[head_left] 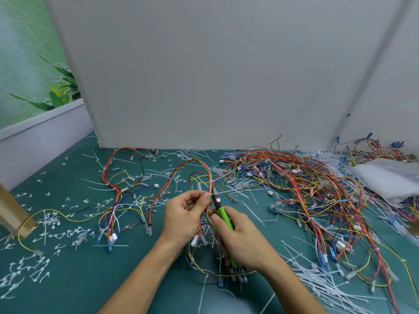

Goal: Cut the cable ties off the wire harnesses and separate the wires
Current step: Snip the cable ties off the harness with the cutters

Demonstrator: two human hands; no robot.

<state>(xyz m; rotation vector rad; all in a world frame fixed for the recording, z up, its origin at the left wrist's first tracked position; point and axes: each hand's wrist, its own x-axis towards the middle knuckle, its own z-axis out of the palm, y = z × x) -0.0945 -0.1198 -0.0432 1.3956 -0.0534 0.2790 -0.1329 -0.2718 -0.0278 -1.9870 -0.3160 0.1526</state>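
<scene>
Green matting covers the bench [95, 279], and two bare forearms reach in from the near edge. The left hand [183, 219] has its grip closed on a harness [199, 239], thumb and fingertips pinching the red, orange and yellow wires, which loop up and away toward the far side. The right hand [241, 240] has its grip wrapped round green-handled cutters [223, 219]. The cutter tips point up and lie against the held wires just beside the left thumb; whether they bite a tie is too small to tell. Blue and clear connectors of the harness hang down between the wrists.

Short white snippets [38, 268] are scattered over the near left of the bench, and long ties [317, 282] lie piled at the near right. A second harness [113, 191] is spread flat left of the hands, with a loose yellow wire [56, 214] trailing toward a wooden post [13, 211]. To the right, farther back, a big heap [306, 189] of tangled harnesses lies; a clear bag [390, 177] rests on its right end. A white partition [204, 75] stands along the far edge.
</scene>
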